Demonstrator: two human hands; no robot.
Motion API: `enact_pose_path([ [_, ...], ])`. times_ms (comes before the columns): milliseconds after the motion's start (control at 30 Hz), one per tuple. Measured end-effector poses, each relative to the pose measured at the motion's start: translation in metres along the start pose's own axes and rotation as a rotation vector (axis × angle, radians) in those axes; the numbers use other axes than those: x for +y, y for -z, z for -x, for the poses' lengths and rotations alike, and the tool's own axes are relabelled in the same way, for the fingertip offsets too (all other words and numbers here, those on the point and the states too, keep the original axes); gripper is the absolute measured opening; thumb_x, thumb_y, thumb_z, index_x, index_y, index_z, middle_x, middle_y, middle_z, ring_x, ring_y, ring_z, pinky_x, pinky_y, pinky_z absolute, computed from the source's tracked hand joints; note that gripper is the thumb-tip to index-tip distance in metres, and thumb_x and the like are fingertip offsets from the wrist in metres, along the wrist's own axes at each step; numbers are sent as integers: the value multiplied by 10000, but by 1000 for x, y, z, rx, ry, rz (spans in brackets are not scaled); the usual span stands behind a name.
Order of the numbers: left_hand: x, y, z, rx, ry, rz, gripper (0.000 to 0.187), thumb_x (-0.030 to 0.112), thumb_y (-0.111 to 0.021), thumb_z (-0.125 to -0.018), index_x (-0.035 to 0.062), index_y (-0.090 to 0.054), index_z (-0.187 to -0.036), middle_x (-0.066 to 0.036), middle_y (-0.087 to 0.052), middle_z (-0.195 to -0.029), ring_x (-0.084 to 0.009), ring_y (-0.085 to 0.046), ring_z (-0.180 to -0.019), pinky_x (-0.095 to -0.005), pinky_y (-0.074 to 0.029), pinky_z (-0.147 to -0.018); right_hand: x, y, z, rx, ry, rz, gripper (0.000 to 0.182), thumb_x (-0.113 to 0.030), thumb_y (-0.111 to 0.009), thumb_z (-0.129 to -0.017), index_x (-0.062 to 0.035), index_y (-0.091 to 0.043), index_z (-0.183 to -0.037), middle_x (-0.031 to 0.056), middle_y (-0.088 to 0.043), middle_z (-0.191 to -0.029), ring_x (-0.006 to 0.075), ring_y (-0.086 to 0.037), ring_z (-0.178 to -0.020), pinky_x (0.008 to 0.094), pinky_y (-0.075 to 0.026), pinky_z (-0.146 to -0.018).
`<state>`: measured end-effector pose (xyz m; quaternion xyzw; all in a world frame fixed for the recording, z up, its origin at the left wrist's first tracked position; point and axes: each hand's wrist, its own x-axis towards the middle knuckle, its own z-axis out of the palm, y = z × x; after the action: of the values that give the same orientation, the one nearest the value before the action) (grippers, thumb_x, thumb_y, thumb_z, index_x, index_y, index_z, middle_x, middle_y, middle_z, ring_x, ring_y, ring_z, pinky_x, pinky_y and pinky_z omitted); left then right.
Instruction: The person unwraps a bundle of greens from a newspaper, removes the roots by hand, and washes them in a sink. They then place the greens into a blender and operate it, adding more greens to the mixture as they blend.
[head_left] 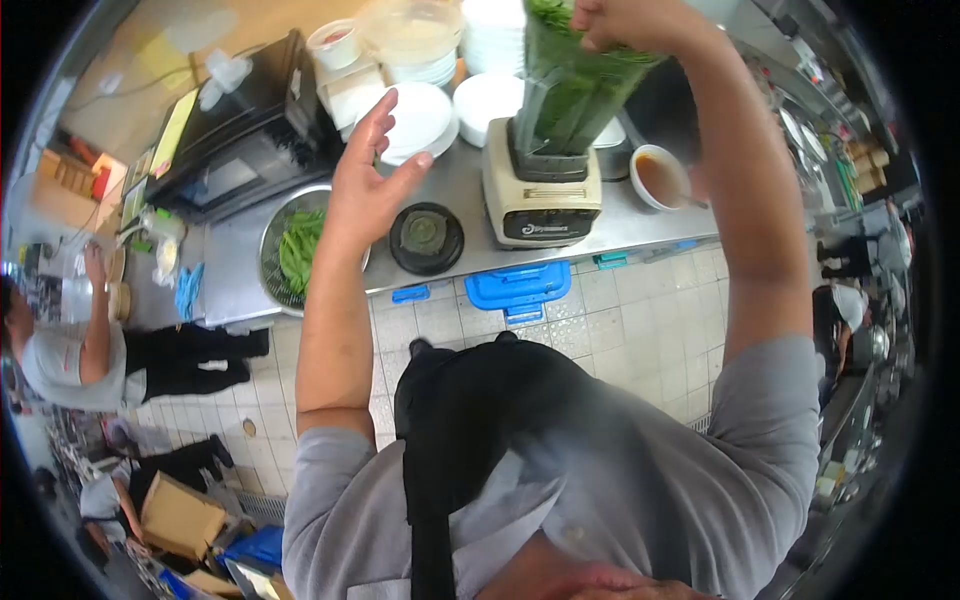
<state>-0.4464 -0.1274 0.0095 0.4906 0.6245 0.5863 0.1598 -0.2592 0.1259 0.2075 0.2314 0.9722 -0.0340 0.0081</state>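
Right hand (622, 22) up at the top of the blender jar (550, 142), greens (570, 95) packed inside, while the left hand (372, 190) hangs spread above the counter (472, 222), near a black lid (427, 238) and a colander (267, 245) of leaves (298, 255)!

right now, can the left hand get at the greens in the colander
Probably yes: the left hand looks open, and the greens lie uncovered in the colander, though the hand may need to draw back.
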Motion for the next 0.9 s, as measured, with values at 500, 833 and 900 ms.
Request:
enact_pose_path([
  [500,-87,162,70,125,334,-127,592,207,-733,-900,48,-528,-1432,-189,-555,-1404,-339,-493,-1340,-426,-362,-1133,9,-12,106,649,-357,-295,221,-177,-686,-945,-50,-730,-1120,21,-704,-930,85,-615,-867,235,-480,-792],
  [833,-99,27,71,-463,88,-525,840,386,-852,-732,196,-499,-1470,-223,-411,-1530,-424,-412,-1388,-489,-373,-1143,-46,-346,241,74,-795,-1040,96,-92,-655,-911,-53,-727,-962,12,-697,-794,82,-607,-698,261,-479,-612],
  [900,-103,-13,67,-571,189,-708,1016,413,-899,-647,241,-417,-1525,-203,-292,-1603,-446,-309,-1448,-533,-363,-1144,-61,-376,248,1,-811,-1113,133,-119,-684,-899,-27,-722,-987,22,-698,-810,95,-613,-709,265,-490,-621],
])
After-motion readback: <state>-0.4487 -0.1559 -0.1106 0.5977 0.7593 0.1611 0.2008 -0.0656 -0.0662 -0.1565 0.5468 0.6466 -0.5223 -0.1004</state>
